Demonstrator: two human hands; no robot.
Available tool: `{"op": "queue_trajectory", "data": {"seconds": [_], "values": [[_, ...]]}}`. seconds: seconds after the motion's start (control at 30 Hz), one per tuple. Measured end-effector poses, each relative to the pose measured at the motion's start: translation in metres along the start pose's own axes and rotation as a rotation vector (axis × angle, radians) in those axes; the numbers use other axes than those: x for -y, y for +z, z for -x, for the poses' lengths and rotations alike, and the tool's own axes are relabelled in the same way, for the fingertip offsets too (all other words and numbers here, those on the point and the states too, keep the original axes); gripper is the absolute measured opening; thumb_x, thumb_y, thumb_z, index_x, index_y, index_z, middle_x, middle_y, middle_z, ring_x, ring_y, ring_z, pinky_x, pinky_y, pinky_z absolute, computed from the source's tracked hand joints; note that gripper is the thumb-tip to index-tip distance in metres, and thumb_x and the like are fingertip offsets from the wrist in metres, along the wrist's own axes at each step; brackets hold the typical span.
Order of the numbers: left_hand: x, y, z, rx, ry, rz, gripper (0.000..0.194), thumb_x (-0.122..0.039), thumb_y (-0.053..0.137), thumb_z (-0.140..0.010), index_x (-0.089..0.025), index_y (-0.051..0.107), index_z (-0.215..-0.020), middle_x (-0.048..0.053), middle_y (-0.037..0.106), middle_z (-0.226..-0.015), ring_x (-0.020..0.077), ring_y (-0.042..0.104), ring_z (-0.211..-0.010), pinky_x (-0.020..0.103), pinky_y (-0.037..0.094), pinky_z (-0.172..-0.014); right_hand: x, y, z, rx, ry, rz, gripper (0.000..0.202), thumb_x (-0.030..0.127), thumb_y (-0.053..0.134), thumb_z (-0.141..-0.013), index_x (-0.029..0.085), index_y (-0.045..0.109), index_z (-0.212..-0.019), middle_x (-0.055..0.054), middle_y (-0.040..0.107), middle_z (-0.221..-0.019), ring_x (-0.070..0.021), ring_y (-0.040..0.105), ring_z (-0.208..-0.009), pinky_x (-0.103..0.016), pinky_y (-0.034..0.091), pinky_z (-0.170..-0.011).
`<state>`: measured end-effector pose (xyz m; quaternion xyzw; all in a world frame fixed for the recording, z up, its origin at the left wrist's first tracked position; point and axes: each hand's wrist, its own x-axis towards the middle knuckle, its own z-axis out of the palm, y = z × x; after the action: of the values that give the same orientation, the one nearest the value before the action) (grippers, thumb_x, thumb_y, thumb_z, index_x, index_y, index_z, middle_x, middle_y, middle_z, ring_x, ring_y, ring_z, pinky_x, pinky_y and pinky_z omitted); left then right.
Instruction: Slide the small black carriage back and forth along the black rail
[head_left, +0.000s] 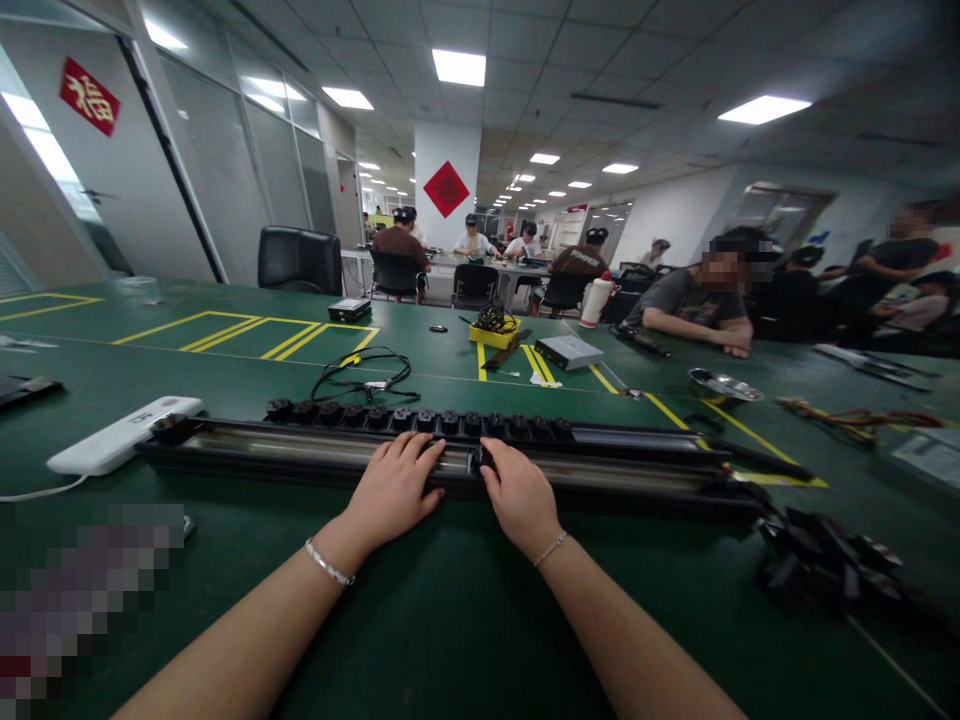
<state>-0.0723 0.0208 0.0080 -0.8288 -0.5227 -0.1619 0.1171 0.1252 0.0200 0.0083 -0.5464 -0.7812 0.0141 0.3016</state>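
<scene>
A long black rail [285,452] with a shiny metallic channel lies crosswise on the green table. My left hand [394,487] holds it near the middle, fingers over its top and thumb on the near side. Just to the right, my right hand [520,495] pinches a small black piece [475,459] set at the channel; the fingers partly hide it, so its kind is unclear. Close behind the rail runs a row of round-faced black socket modules [425,420]. At the rail's right end sits a blurred heap of black parts [832,565].
A white power strip [124,437] lies by the rail's left end. Behind are a coiled black cable [364,375], a yellow box [493,332] with cords, a grey box [568,351] and a metal dish [724,385]. A person [697,300] leans on the table's far right.
</scene>
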Motion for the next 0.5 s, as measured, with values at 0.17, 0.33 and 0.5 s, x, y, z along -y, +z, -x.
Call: {"op": "queue_trajectory", "data": {"seconds": [0.17,0.33,0.5], "values": [[-0.0007,0.0006,0.0000,-0.009,-0.004,-0.003,0.057,-0.040,0.054,-0.077,-0.024,0.042,-0.130,0.008,0.047,-0.133,0.0275,0.038,-0.123,0.042,0.034,-0.098,-0.0006,-0.0020,-0.0017,0.014,-0.011,-0.020,0.032,0.020,0.045,-0.087,0.019,0.053,-0.118,-0.005,0.058,-0.120,-0.0188,0.052,-0.110,-0.033,0.038,-0.097],[-0.0012,0.0001,0.0003,-0.009,-0.004,-0.004,0.058,-0.039,0.054,-0.077,-0.023,0.042,-0.130,0.008,0.047,-0.133,0.0275,0.038,-0.123,0.042,0.034,-0.098,-0.0009,-0.0011,-0.0020,-0.001,-0.016,-0.007,0.030,0.020,0.044,-0.086,0.017,0.054,-0.115,-0.007,0.059,-0.117,-0.0192,0.053,-0.108,-0.034,0.040,-0.095],[-0.0007,0.0011,0.0005,-0.003,-0.007,-0.002,0.058,-0.040,0.054,-0.077,-0.023,0.042,-0.131,0.008,0.047,-0.133,0.0279,0.038,-0.123,0.043,0.034,-0.098,-0.0012,-0.0018,-0.0026,-0.001,-0.024,-0.009,0.029,0.018,0.044,-0.086,0.015,0.055,-0.112,-0.008,0.060,-0.115,-0.0192,0.054,-0.105,-0.033,0.042,-0.093]]}}
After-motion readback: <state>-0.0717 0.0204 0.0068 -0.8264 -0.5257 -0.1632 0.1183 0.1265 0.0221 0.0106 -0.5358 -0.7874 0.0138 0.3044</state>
